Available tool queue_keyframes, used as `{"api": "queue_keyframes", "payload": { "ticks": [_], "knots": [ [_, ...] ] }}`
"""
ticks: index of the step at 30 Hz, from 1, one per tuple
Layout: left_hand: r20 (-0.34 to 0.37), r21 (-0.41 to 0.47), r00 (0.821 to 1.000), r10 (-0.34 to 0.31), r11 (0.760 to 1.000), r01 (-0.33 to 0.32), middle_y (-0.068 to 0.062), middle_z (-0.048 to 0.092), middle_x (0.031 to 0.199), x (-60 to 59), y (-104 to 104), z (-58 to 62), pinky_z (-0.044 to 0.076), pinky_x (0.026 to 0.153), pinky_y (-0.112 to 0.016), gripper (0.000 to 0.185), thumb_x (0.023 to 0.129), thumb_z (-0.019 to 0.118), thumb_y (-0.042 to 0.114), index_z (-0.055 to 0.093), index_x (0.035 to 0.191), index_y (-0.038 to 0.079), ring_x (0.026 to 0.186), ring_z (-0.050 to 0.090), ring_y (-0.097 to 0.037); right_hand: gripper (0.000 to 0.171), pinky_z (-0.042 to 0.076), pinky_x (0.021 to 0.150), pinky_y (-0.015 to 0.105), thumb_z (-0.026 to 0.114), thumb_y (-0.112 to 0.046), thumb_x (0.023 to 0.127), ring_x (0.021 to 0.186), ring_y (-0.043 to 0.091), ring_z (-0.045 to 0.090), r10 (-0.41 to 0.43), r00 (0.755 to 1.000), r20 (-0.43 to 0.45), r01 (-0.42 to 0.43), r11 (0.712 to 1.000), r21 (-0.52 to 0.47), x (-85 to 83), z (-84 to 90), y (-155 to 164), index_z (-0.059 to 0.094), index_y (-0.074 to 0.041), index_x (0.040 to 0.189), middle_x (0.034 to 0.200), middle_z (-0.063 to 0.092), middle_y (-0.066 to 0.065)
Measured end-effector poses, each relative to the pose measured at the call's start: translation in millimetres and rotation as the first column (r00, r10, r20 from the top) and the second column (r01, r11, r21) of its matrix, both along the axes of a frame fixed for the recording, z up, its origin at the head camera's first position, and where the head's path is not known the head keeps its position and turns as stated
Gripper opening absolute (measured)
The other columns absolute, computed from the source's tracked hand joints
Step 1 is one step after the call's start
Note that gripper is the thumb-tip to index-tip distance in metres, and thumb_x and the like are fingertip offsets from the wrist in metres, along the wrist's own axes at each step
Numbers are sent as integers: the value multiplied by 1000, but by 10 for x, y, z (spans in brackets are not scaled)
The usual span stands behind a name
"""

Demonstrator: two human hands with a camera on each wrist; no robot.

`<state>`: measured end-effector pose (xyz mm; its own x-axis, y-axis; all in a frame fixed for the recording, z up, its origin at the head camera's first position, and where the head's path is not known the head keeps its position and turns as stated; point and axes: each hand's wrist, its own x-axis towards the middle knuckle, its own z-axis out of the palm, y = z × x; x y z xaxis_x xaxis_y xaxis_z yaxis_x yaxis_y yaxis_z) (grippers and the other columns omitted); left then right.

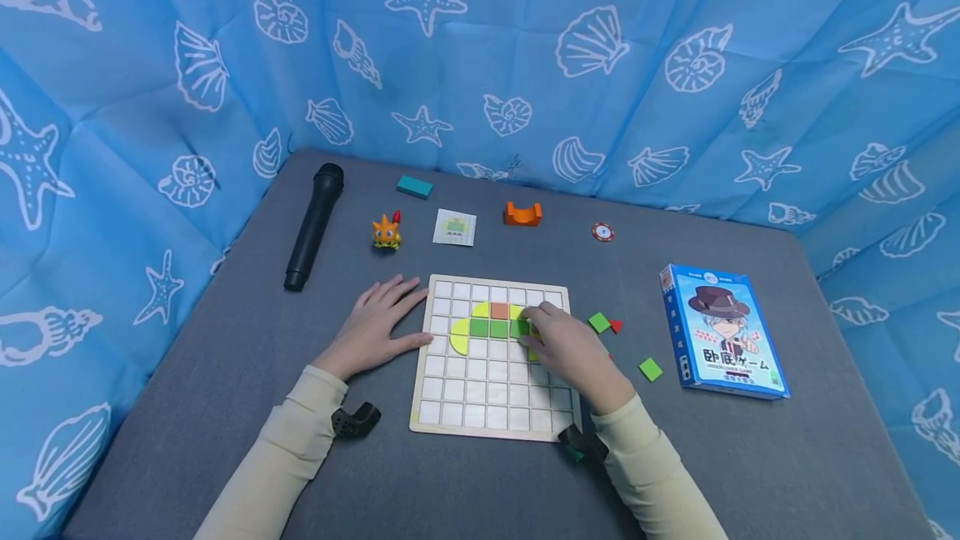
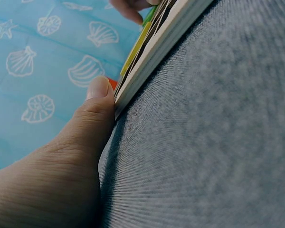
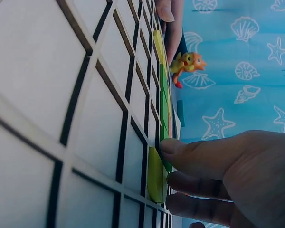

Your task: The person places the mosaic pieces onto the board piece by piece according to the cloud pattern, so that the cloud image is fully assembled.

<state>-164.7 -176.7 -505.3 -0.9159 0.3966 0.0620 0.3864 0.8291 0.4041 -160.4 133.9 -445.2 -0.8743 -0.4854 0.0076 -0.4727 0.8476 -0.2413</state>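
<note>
Grey felt covers the table (image 1: 225,407), which is walled on three sides by blue cloth printed with white shells and starfish. Near the front edge, about midway along it, lies a pale wooden grid board (image 1: 480,407). The left hand (image 1: 375,327) lies flat on the table with fingers straight and spread, its thumb pressed against the board's left edge. The right hand (image 1: 570,348) rests on the board's right part, fingers curled down onto a green square tile (image 1: 519,328) in the row of green squares; the right wrist view shows the fingertips (image 3: 173,145) touching a yellow-green piece set in the grid. Yellow rounded pieces (image 1: 459,338) and an orange square (image 1: 499,310) sit beside the green ones. Just right of the board lie loose green tiles (image 1: 650,369) and a small red triangle (image 1: 616,326). Toward the right edge stands a blue game box (image 1: 723,332). Toward the far edge, left to right, lie a black microphone (image 1: 313,226), an orange toy figure (image 1: 386,232), a small card (image 1: 454,227), an orange block (image 1: 522,214) and a red chip (image 1: 602,232); a teal block (image 1: 415,186) lies nearest the far cloth.
</note>
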Motion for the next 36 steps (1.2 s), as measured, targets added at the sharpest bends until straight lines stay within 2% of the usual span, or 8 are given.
{"api": "queue_keyframes", "payload": {
  "ticks": [11,24,29,36],
  "knots": [
    [0,-4,1000,2,1000,-2,0,27,157,-7,1,-8,10,117,-53,79,87,48,70,32,151,25,147,16,-25,26,52,69,29,77,-17,82,80,13,56,30,999,-42,-30,1000,5,-3,-12,-6,69,-10,105,95,63,2],
    [2,6,1000,1,1000,-1,-1,27,157,-3,-3,8,10,117,-52,78,88,49,68,32,151,25,147,16,-25,28,53,71,29,76,-17,83,83,13,57,46,999,-19,-46,999,10,-3,10,0,68,-9,109,97,63,2],
    [6,12,1000,-1,1000,1,0,27,157,-4,-7,3,10,117,-52,79,87,49,69,32,151,25,147,16,-25,31,55,79,35,72,-16,87,90,17,60,-18,1000,21,19,998,-55,-44,84,108,64,-7,116,102,64,5],
    [-2,11,1000,-4,1000,4,0,28,157,-3,-13,-7,11,117,-52,79,87,47,70,32,151,26,147,16,-25,28,55,75,41,69,-14,89,88,22,62,-124,992,-7,123,990,-70,-107,187,406,65,-5,115,103,63,10]
  ]
}}
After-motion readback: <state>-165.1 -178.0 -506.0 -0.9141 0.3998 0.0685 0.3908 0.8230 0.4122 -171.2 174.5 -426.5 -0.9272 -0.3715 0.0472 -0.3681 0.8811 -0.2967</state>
